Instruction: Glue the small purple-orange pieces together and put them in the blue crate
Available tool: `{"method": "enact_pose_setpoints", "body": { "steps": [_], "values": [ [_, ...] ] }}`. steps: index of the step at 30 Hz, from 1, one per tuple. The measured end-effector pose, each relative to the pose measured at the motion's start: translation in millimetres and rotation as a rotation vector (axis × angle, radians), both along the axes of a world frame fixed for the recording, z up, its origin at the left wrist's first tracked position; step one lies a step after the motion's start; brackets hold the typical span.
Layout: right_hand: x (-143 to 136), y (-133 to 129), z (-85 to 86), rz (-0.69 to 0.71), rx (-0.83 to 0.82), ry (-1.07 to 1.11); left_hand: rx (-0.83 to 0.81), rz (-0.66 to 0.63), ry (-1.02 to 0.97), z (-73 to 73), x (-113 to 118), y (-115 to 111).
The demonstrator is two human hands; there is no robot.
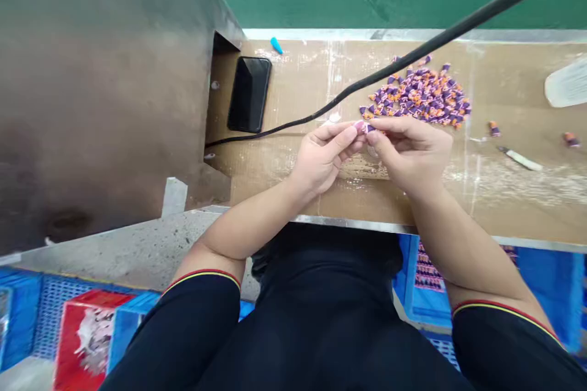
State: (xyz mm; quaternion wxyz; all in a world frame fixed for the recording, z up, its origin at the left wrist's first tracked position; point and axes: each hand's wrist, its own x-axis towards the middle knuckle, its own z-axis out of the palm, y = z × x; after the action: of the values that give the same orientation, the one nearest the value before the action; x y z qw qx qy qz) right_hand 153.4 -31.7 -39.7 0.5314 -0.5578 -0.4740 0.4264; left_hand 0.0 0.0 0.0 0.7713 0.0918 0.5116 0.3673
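Observation:
My left hand [324, 157] and my right hand [413, 149] meet over the front half of the cardboard-covered bench. Between their thumbs and fingertips they pinch a small purple, pink and white piece [368, 127], mostly covered by the fingers. Just beyond my right hand lies a pile of small purple, orange and pink figure-like pieces [426, 96]. To the right of that hand rests a single loose piece [494, 129], with a slim pale-handled blade tool [521, 159] near it. Another loose piece [571, 139] lies farther right.
A black cable [362, 84] crosses above the bench. At left, a phone [249, 95] lies beside a large metal housing [105, 91], with a blue cap-like piece [276, 45] behind. A whitish container [567, 83] stands at right. Blue crates [426, 305] and a red crate [76, 342] sit below.

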Motion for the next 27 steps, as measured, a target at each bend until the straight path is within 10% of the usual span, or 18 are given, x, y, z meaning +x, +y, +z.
{"method": "enact_pose_setpoints", "body": {
  "steps": [27],
  "values": [
    [0.8,1.8,4.8,-0.011,0.191,-0.240,0.381,-0.110,0.233,-4.7,-5.5,-7.9]
  ]
}}
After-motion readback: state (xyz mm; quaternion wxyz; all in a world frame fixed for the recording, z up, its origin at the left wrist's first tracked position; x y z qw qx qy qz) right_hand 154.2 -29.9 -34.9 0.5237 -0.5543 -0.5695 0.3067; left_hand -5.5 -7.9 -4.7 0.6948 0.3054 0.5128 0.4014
